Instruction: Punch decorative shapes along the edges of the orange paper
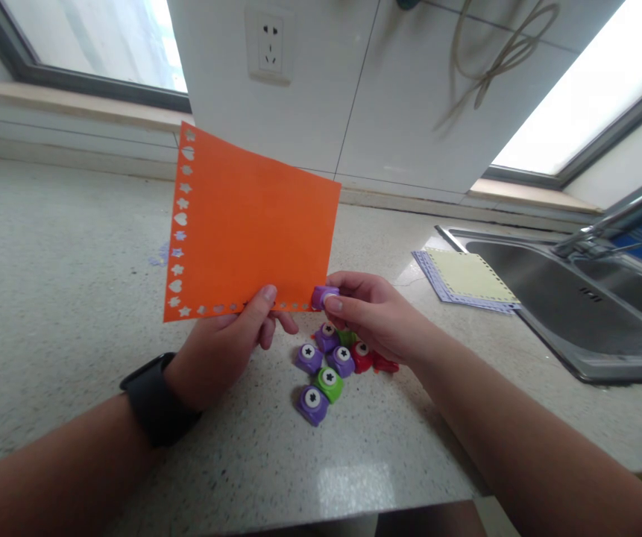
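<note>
An orange sheet of paper (253, 224) is held up over the counter, with cut-out shapes such as hearts, stars and flowers along its left and bottom edges. My left hand (236, 332) pinches its bottom edge, thumb in front and fingers behind. In my right hand (370, 306) is a purple craft punch (325, 297), set at the sheet's bottom right corner; whether the paper sits in its slot is hard to make out. Below lie several more punches: a purple one (312, 403), a green one (329, 383) and a red one (362, 355), partly overlapping.
Several punched sheets, the top one pale yellow (466, 274), lie by the rim of a steel sink (578, 321) on the right. A faucet (583, 239) stands behind it. Small purple scraps (159, 255) rest on the speckled counter (74, 298). A wall socket (270, 45) is behind.
</note>
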### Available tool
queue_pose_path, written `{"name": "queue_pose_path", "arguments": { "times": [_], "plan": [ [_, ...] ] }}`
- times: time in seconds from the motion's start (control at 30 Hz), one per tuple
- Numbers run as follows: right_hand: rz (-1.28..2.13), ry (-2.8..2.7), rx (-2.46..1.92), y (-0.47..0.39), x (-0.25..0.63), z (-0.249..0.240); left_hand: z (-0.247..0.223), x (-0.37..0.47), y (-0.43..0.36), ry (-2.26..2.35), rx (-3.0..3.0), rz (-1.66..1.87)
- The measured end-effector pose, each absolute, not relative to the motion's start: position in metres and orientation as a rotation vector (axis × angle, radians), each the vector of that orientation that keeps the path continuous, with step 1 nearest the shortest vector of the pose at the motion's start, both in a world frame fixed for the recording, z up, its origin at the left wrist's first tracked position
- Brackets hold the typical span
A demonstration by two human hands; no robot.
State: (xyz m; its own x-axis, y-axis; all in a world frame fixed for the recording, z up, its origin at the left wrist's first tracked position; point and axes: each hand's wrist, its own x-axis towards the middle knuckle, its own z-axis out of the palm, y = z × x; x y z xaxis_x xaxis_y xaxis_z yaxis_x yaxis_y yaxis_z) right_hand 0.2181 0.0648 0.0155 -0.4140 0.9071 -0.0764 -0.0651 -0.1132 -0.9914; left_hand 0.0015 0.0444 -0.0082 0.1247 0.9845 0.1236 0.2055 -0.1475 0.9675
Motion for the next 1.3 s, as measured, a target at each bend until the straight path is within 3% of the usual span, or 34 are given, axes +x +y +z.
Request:
{"name": "queue_pose_path", "arguments": {
  "times": [1.3],
  "plan": [
    [1.646, -1.417, -0.933, 0.0656, 0.2168, 0.0143, -0.0113, 0.0016, 0.0471, 1.166, 1.498, 1.114]
  ]
}}
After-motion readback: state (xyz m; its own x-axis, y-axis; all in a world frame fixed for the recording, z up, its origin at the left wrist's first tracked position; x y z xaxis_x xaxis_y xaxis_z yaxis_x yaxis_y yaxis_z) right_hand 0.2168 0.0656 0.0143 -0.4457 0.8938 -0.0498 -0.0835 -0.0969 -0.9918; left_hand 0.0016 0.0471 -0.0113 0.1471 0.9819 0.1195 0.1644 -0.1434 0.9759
